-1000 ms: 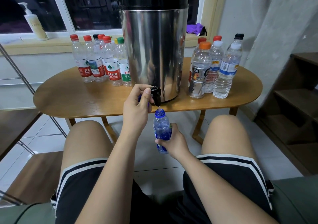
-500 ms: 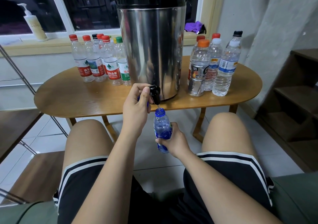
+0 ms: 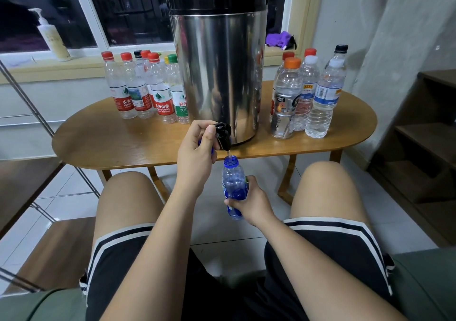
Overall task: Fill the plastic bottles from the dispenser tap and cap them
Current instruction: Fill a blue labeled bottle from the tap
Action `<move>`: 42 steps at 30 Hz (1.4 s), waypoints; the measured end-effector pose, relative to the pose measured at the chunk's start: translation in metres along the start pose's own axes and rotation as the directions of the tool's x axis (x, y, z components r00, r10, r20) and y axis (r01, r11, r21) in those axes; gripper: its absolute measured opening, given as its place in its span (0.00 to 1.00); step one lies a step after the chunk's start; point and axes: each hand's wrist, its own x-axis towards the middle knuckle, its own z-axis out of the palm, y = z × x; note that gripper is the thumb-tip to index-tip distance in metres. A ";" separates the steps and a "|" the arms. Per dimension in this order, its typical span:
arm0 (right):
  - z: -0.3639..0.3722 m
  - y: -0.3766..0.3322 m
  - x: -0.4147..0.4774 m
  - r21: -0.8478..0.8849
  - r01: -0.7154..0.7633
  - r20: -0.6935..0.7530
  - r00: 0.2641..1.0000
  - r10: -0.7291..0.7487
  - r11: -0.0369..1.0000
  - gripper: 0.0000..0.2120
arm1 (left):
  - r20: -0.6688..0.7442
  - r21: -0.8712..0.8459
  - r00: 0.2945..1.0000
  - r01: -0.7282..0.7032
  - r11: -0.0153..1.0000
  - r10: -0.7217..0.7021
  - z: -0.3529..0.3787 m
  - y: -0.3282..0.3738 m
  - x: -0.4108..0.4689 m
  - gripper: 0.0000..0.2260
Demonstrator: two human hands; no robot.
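Centrally, the left hand's [image 3: 195, 155] fingers [image 3: 209, 133] curl round the black dispenser tap [image 3: 224, 133]; just below, the right hand's [image 3: 253, 204] fingers [image 3: 233, 201] grip the small blue plastic bottle [image 3: 233, 183].

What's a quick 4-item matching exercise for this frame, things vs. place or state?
Things:
1. blue bottle
2. tap
3. orange-capped bottle
4. pump bottle

Places/states:
A. on the windowsill
B. on the table, right of the dispenser
C. uncapped, held under the tap by the right hand
D. gripped by the left hand

Pairs: 1-C, 2-D, 3-B, 4-A
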 end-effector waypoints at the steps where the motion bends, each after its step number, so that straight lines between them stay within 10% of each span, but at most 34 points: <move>1: 0.000 0.000 0.000 -0.002 -0.001 0.000 1.000 0.001 1.000 0.33 | -0.001 0.002 1.000 0.001 1.000 -0.001 0.000 0.000 0.000 0.08; 42: 0.000 0.003 0.001 -0.004 0.003 0.022 1.000 -0.003 1.000 0.34 | -0.009 0.169 0.997 -0.080 0.982 0.083 -0.002 -0.008 0.014 0.15</move>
